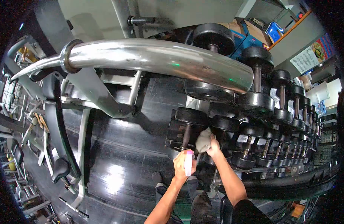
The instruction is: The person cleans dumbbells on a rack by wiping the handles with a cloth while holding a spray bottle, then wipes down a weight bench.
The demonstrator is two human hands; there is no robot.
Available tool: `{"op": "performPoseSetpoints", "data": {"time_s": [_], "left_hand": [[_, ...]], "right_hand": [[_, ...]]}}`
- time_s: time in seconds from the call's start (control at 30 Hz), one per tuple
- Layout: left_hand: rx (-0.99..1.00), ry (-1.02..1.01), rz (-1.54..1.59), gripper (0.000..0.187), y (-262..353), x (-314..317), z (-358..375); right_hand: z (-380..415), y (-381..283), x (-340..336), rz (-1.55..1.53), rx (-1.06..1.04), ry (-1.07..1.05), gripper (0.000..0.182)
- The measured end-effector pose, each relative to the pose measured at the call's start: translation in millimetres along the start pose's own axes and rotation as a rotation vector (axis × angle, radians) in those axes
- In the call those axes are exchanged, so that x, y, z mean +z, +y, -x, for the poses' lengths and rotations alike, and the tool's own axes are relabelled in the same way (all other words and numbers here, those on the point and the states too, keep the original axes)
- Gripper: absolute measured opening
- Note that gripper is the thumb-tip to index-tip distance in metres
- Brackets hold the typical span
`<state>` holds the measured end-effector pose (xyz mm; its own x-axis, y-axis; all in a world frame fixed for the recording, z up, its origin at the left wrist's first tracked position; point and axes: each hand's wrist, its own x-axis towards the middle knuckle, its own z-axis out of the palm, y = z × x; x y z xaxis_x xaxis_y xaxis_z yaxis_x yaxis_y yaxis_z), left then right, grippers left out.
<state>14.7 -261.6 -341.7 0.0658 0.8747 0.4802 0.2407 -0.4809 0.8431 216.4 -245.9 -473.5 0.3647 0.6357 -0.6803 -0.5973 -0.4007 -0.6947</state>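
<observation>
My left hand is closed around a spray bottle, whose white body and pink top show. It is just in front of the first black dumbbell on the lower tier. My right hand grips a crumpled grey-beige cloth. The cloth lies between that dumbbell and the neighbouring black dumbbell, overlapping the edges of both in this view.
Rows of black dumbbells run off to the right on a two-tier rack. A thick chrome bar crosses above my hands. A padded bench stands at left on the dark floor. Cardboard boxes sit behind the rack.
</observation>
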Motion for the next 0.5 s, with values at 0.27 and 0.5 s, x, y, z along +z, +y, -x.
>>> {"op": "performPoseSetpoints", "data": {"time_s": [0.27,0.5], "left_hand": [[-0.227,-0.048,-0.038,0.010,26.6,-53.6,53.5],[-0.290,-0.118,0.028,0.015,22.7,-88.3,111.9]], "right_hand": [[-48.0,-9.8,60.4,-0.865,0.262,-0.522,0.030],[53.4,-34.6,100.1,-0.732,0.052,-0.054,0.028]]}}
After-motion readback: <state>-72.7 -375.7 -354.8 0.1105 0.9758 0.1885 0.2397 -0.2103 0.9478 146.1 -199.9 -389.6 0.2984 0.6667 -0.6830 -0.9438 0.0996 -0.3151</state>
